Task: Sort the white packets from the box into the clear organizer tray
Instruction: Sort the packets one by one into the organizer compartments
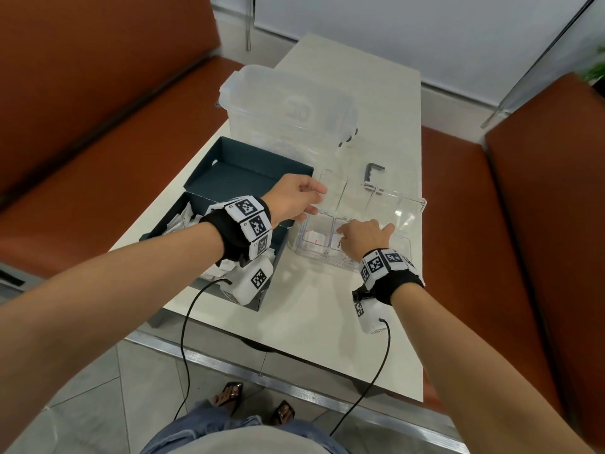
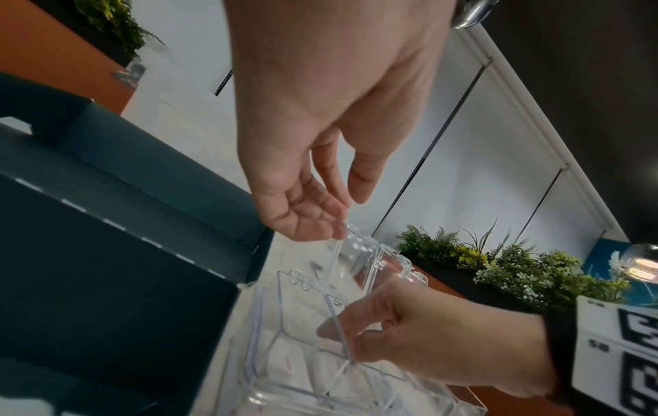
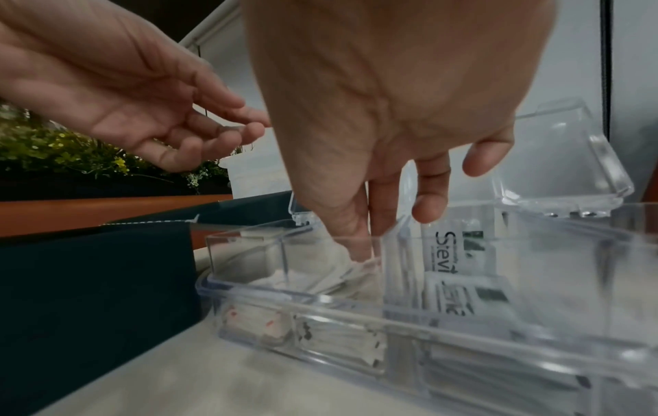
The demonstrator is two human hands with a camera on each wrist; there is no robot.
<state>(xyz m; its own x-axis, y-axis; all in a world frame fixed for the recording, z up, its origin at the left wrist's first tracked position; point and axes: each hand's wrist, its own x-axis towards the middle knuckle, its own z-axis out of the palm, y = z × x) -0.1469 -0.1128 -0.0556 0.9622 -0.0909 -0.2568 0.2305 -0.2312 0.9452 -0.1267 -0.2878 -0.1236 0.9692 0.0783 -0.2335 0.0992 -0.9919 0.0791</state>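
The right hand [image 3: 374,135] reaches down into the clear organizer tray [image 1: 327,258], fingertips [image 3: 359,247] on white packets [image 3: 331,277]; whether they pinch one is hidden. The left hand [image 1: 296,199] hovers relaxed and empty over the tray's raised lid [image 1: 330,188]. More packets [image 1: 183,221] lie half-covered in the dark box [image 1: 242,178] just left of the tray.

head view high, looking down on table [image 1: 327,309], wrist views low and close, all sharing clear tray [image 1: 406,253]

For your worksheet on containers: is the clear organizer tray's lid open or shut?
Open: the clear plastic organizer tray has its hinged lid standing up behind it, white packets exposed.
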